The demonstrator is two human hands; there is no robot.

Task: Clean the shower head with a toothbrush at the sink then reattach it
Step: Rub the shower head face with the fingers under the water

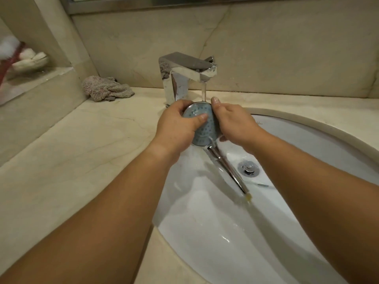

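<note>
Seen from the head camera: a cream marble table (86, 144) with faint veining, backed by a wall of matching marble slabs (266, 48) and the lower edge of a metal mirror frame (143, 5) at top. Sunk into the table at right, an oval white sink (307, 140), wet, with a chrome drain plug (248, 168) near its middle. Behind the sink, a square chrome faucet (184, 72), running, a thin stream of water (204, 91) dropping from its spout.

Held under that stream, above the sink's far rim, the shower head (202, 125): round, pale blue nozzle face turned up toward the camera, chrome handle (227, 169) slanting down into the sink toward the near right. Left hand (176, 126) gripping the head's left edge, thumb laid across the nozzle face. Right hand (233, 121) curled around the head's right edge, thumb raised beside the water. Both forearms reaching in from the bottom of the frame, covering much of the table and the near rim.

Lying low in the sink right of the handle, a thin pale object (261, 184), too blurred to identify. At left on the table, against the wall, a crumpled grey-pink cloth (106, 89). Further left, on a raised ledge (37, 78), blurred white and red items (22, 56).
</note>
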